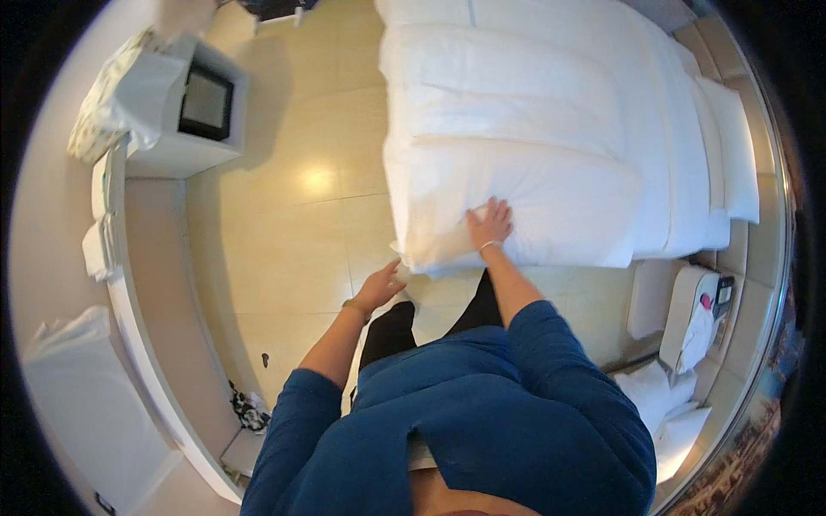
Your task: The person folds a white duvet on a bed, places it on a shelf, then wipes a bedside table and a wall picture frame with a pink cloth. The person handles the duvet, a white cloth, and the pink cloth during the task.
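Note:
A bed with a white duvet fills the upper right of the head view. My right hand lies flat on the duvet near its closest edge, fingers spread. A pale band circles that wrist. At the bed's near left corner, my left hand has its thumb and fingers closed around the duvet's hanging corner; the small grip is partly hard to make out. A band shows on the left wrist too. Under my hands the cloth looks slightly rumpled, with soft creases running across it.
White pillows rest at the bed's head. A bedside table stands right, with more pillows below it. Along the left wall runs a long shelf; beyond it is a white cabinet holding a dark-framed box.

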Tool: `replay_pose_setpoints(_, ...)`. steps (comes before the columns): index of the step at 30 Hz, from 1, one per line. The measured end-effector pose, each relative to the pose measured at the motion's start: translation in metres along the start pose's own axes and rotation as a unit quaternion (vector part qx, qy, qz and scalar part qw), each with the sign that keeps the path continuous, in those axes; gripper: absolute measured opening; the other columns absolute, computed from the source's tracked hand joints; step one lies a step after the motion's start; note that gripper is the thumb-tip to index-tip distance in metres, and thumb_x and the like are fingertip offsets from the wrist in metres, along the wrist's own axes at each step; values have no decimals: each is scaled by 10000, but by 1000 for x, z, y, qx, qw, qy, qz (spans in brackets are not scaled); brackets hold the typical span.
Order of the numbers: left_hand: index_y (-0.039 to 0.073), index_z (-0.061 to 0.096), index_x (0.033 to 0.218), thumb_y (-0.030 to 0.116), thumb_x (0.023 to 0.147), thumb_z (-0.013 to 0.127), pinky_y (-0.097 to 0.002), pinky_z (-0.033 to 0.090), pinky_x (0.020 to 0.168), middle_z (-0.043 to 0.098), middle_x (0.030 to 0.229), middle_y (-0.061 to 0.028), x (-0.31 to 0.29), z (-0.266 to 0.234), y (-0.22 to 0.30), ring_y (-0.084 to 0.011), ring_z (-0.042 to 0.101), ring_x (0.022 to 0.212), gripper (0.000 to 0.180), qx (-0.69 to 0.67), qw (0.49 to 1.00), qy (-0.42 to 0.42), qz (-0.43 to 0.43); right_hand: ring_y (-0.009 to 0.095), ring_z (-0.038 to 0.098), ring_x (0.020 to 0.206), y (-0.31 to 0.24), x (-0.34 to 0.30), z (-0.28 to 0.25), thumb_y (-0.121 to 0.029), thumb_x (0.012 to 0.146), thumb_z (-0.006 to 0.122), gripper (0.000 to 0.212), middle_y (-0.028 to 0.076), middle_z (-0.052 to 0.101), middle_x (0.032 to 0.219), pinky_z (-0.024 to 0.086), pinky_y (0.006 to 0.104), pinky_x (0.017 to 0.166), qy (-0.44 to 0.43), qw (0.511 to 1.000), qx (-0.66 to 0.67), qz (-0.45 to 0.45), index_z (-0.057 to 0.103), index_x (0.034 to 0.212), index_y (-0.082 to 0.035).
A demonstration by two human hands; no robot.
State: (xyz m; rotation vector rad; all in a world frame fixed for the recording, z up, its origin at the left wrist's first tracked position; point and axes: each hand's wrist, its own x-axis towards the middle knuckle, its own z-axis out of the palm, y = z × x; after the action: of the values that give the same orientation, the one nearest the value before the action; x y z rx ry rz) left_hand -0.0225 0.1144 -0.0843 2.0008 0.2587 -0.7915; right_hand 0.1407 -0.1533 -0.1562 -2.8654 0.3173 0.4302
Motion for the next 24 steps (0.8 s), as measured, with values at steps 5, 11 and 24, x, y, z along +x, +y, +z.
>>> replay_pose_setpoints(5,35,497,1294,321,816,665,-378,477,900,631,1116,-209,-148,-91,-124,-317,609,1051,581,-7,989,103,-109,358,62,1419,-130,-106,11,-514,861,518,709,124,93,1552,155,560,1101,-149,982,-70,-89,283,1458,-211)
replay_pose_setpoints(11,3,521,1263,243,809,669,-308,523,701,673,1002,-140,-224,-94,-235,-193,659,806,534,-166,942,164,-240,345,163,1393,-125,-71,20,-409,796,633,629,90,170,1538,243,534,1086,-223,971,19,-87,463,1355,-176)
replay_pose_setpoints(24,8,494,1286,205,856,639,-320,528,602,622,1101,-163,-144,-201,-199,-213,661,718,495,-206,943,58,-256,326,154,1401,-96,-55,2,-359,838,563,606,98,178,1529,257,562,1056,-84,993,32,82,360,1390,-216)
